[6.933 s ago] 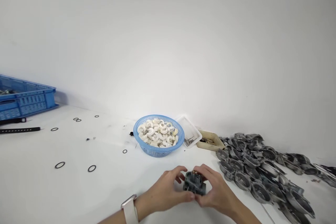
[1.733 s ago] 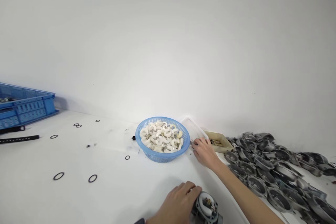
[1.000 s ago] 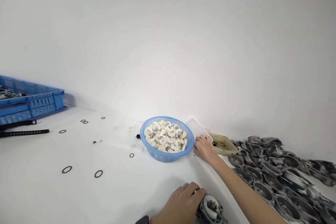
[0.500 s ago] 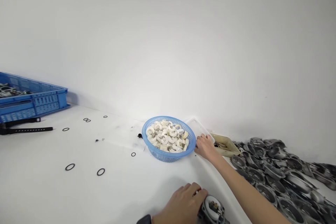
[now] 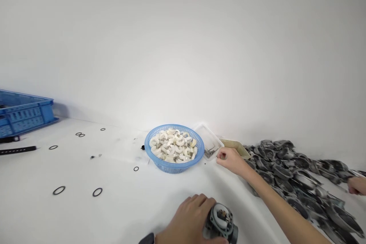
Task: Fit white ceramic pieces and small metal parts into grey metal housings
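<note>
My left hand (image 5: 192,217) is wrapped round a grey metal carburetor (image 5: 221,221) near the front edge of the view. A white C-shaped float with small brass parts shows in the carburetor's upturned open face. Over the near right corner of a white plastic tray (image 5: 210,139), my right hand (image 5: 231,160) has thumb and forefinger pinched together. Whatever lies between those fingertips is too small to make out. Thin metal pins (image 5: 210,153) lie in the tray. Beside it sits a round blue basket (image 5: 175,167) full of white C-shaped floats (image 5: 173,145).
Dark metal housings (image 5: 286,171) are heaped on the right, where another person's hand (image 5: 357,185) shows. Behind my right hand is a yellowish tray (image 5: 236,145). Several black rubber rings (image 5: 97,192), a black strap (image 5: 18,150) and a blue crate (image 5: 28,116) lie left.
My right hand has drawn back from inside the white tray to its near edge, fingers pinched. The view has shifted right, and another person's hand has appeared at the right edge.
</note>
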The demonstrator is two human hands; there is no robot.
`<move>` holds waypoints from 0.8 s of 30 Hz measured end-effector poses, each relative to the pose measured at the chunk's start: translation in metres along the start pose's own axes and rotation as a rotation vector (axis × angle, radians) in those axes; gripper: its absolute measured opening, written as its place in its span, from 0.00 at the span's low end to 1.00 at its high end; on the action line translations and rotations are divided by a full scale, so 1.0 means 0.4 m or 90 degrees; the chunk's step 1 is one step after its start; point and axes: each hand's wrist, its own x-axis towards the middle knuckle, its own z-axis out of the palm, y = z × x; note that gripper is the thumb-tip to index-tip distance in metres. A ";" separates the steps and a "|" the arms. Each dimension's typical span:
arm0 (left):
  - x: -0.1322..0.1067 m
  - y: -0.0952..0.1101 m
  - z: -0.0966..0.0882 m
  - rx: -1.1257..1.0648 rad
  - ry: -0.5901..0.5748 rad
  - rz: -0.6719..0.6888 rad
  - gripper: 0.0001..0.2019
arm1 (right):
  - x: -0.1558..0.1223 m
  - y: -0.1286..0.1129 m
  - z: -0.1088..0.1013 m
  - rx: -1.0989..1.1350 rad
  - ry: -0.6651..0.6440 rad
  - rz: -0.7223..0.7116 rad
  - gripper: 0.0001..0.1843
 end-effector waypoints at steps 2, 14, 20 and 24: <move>-0.004 0.017 -0.012 0.000 -0.012 -0.012 0.38 | -0.056 0.019 -0.008 0.107 -0.005 0.015 0.02; -0.018 0.044 -0.036 0.067 -0.035 -0.006 0.40 | -0.250 0.025 0.034 0.506 -0.137 0.048 0.03; -0.026 0.036 -0.033 0.092 0.042 0.088 0.37 | -0.391 -0.030 -0.101 0.255 -0.009 0.056 0.15; -0.026 0.032 -0.033 0.100 0.048 0.108 0.33 | -0.633 -0.106 -0.140 0.261 -0.185 -0.012 0.07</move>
